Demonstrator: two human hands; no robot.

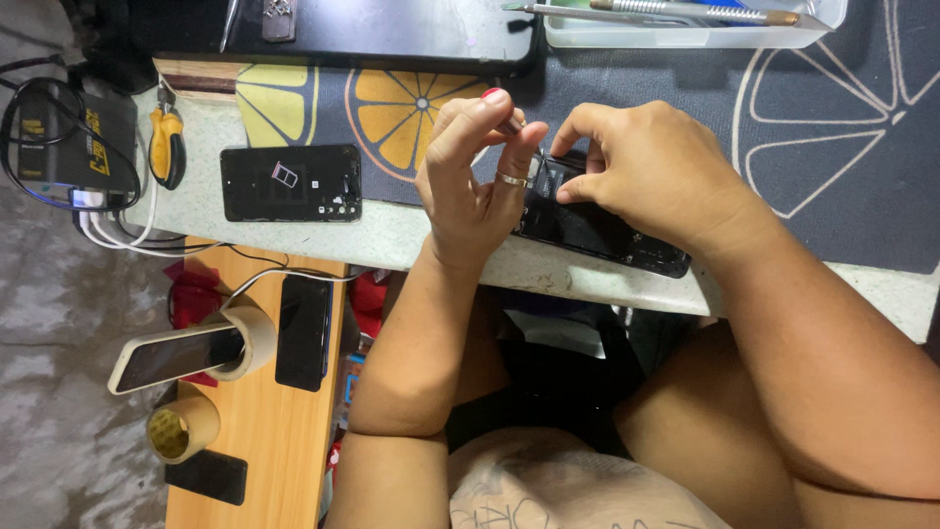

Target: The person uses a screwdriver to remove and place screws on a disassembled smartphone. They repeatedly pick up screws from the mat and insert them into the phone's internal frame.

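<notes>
Opened phone (597, 227), black, back cover off, lying tilted at near edge of pale worktable (392, 240), partly on dark citrus-print mat (832, 167). Right hand (646, 167) resting on top of opened phone, fingertips pressed down on its upper end, digits drawn together. Left hand (475, 167) raised just left of opened phone, thumb and forefinger pinched on small red-tipped tool (501, 106); ring on one finger. Second black phone (291, 183) flat, well left of opened phone. Orange-handled pliers (167, 147) farther left. Clear tray (685, 24) with tools beyond opened phone.
</notes>
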